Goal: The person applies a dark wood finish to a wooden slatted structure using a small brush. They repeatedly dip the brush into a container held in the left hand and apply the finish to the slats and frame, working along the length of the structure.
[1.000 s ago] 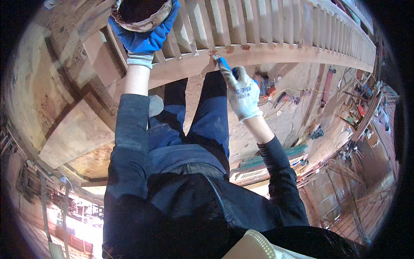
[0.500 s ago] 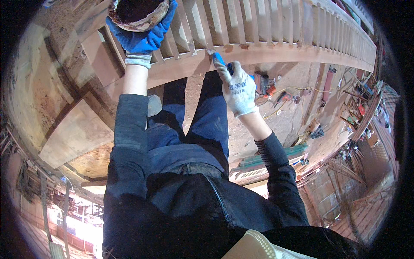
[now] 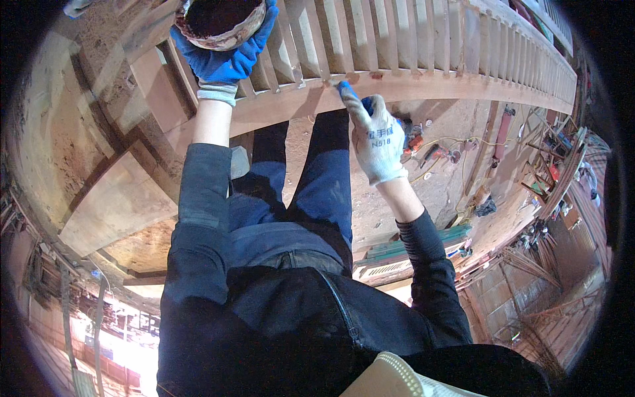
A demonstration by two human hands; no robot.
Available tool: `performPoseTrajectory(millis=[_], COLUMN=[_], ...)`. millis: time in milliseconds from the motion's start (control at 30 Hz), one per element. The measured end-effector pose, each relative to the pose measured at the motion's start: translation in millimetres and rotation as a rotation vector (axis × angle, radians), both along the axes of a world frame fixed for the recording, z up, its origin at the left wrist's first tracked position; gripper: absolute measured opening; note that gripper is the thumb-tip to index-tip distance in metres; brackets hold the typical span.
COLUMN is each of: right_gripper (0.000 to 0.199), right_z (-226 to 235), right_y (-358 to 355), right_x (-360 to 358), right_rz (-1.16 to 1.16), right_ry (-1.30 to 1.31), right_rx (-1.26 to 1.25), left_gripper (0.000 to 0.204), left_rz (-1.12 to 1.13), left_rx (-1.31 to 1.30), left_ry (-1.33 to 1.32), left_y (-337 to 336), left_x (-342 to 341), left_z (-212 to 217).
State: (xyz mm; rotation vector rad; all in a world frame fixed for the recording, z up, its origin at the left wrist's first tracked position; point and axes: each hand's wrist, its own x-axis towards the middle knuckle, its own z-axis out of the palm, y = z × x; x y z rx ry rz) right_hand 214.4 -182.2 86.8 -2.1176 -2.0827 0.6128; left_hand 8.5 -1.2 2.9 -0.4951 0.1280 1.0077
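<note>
My left hand (image 3: 223,67), in a blue-coated glove, holds a round bowl (image 3: 228,42) from below. Its rim is crusted, and the inside is dark reddish brown. My right hand (image 3: 380,142), in a white glove with blue fingertips, reaches to the pale wooden rail (image 3: 430,87) of a slatted panel. Its fingers are closed, the index finger pointing at the edge where the slats (image 3: 368,40) meet the rail. A small greyish bit shows at that fingertip, too small to make out. Reddish-brown spots mark the rail close by.
Beyond my right hand, red-and-dark power tools (image 3: 436,153) with a yellow cord lie on the dusty floor. A curved wooden board (image 3: 119,192) is at the left. Green strips (image 3: 423,241) and piled wood (image 3: 529,264) are at the right.
My right hand has shifted slightly right and down along the rail. My left hand with the bowl has also drifted a little right and down in the picture.
</note>
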Motion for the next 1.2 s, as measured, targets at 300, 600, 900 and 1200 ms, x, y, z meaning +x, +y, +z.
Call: performPoseTrajectory(millis=[300, 600, 900, 1200], right_gripper=[0.050, 0.050, 0.021, 0.013], right_z=[-4, 17, 63, 29], right_y=[-17, 23, 130, 187], right_x=[9, 16, -17, -61], right_rz=[-0.408, -0.930, -0.071, 0.286], right_ry=[0.880, 1.841, 0.483, -0.152], right_rx=[-0.237, -0.639, 0.264, 0.310], left_gripper=[0.097, 0.094, 0.097, 0.091], left_rz=[-0.012, -0.060, -0.221, -0.041], left_rx=[0.112, 0.124, 0.150, 0.196], left_ry=[-0.177, -0.270, -0.124, -0.161], left_y=[5, 3, -15, -12], left_x=[-6, -4, -16, -7], left_z=[-11, -13, -43, -29])
